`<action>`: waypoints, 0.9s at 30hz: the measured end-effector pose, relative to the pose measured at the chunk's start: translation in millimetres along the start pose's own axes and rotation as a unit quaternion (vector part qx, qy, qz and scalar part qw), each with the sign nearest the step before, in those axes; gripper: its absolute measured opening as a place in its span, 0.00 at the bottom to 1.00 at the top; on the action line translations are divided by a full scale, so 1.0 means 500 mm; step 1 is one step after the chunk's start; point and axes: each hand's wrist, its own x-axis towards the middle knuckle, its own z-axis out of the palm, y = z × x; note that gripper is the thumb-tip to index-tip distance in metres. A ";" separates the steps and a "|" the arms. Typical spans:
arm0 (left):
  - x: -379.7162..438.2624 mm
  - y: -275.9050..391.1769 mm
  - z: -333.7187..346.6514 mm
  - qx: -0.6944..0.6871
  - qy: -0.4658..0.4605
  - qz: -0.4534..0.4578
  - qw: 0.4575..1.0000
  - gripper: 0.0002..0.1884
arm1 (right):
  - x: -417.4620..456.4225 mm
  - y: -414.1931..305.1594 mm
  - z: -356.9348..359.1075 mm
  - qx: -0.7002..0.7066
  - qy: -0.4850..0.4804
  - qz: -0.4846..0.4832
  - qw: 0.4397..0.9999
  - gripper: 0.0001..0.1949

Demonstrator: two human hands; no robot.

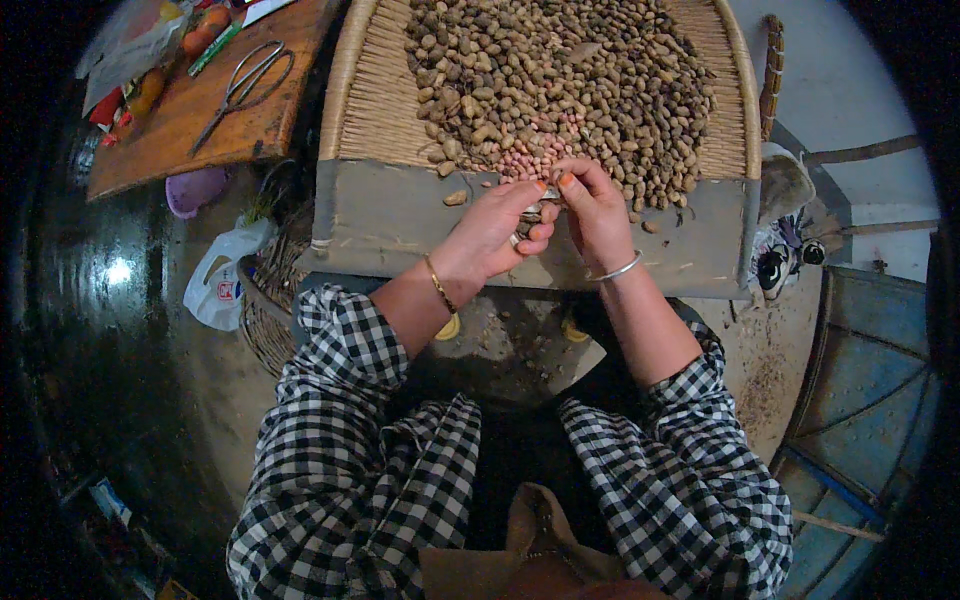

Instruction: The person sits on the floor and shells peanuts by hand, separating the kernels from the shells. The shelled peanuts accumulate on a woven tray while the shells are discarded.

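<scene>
A woven tray (373, 112) with a grey flat front (390, 217) lies before me. It bears a heap of unshelled peanuts (555, 67). Pink shelled kernels (529, 154) are gathered at the heap's near edge, just beyond my hands. My left hand (487, 225) is curled around peanut pods or shells (529, 219), partly hidden by its fingers. The thumb and fingers of my right hand (601, 214) pinch a small piece at my left fingertips, probably shell; fingers cover most of it. One loose pod (454, 198) rests on the grey part, left of my hands.
At the upper left, a wooden table (161, 154) holds metal scissors (244, 86), orange-red fruit (206, 31) and plastic packaging (139, 52). Below are a purple plastic container (196, 191), a white plastic bag (225, 281) and a wicker basket (264, 330). Blue panels (862, 375) stand right.
</scene>
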 end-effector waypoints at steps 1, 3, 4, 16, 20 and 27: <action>-0.001 0.001 0.002 0.006 -0.001 0.003 1.000 0.07 | -0.003 -0.007 0.005 0.105 -0.001 0.059 0.993 0.08; -0.005 0.006 0.004 0.044 -0.004 0.010 0.999 0.07 | -0.004 -0.011 0.008 0.234 -0.004 0.118 0.965 0.11; -0.006 0.007 0.004 0.063 -0.006 0.013 0.998 0.08 | 0.000 -0.010 0.007 0.261 -0.005 0.119 0.958 0.12; 0.011 -0.002 -0.015 0.055 0.046 0.015 0.997 0.09 | 0.077 -0.014 -0.127 -0.286 0.212 -0.029 0.934 0.11; 0.014 -0.004 -0.024 0.029 0.051 0.007 0.998 0.09 | 0.075 -0.025 -0.117 -0.103 0.204 0.005 0.974 0.09; 0.014 -0.006 -0.020 0.027 0.053 0.005 0.998 0.09 | 0.071 -0.043 -0.115 0.081 0.167 0.041 0.982 0.08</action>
